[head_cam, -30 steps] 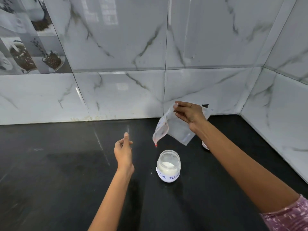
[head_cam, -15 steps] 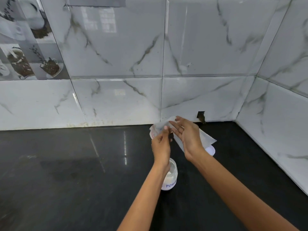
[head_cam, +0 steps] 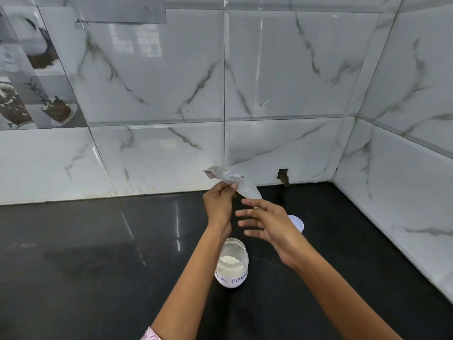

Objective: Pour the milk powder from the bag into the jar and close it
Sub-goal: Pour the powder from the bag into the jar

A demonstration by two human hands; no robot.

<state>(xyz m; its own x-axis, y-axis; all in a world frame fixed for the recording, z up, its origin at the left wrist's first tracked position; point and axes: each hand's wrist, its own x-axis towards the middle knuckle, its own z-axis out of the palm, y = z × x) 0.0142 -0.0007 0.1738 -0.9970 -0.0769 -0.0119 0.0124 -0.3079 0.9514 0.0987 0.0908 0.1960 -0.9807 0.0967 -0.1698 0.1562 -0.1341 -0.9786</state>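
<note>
Above the black polished worktop [head_cam: 85, 253], near the marble-tiled back wall [head_cam: 282, 69], the thin clear plastic bag [head_cam: 241, 186] now hangs from the left hand [head_cam: 219, 203] alone: half a second ago both hands were on it, and a second ago it was in the right hand while the left was free. The left hand pinches it between thumb and fingertips partway along its length, while the right hand [head_cam: 266, 223] has let go and hovers just beside it, fingers spread and grasping nothing. The bag looks flat and limp, so it is probably emptied; its long axis runs from upper left, where a printed corner points toward the wall, down to the lower right behind the right hand. Below the hands, the small clear glass jar with a handwritten white label [head_cam: 232, 265] stands upright and uncovered, white powder filling its lower part. Pouring seems finished; closing remains, likely with the round white lid [head_cam: 297, 223] lying on the worktop beyond the right hand.
</note>
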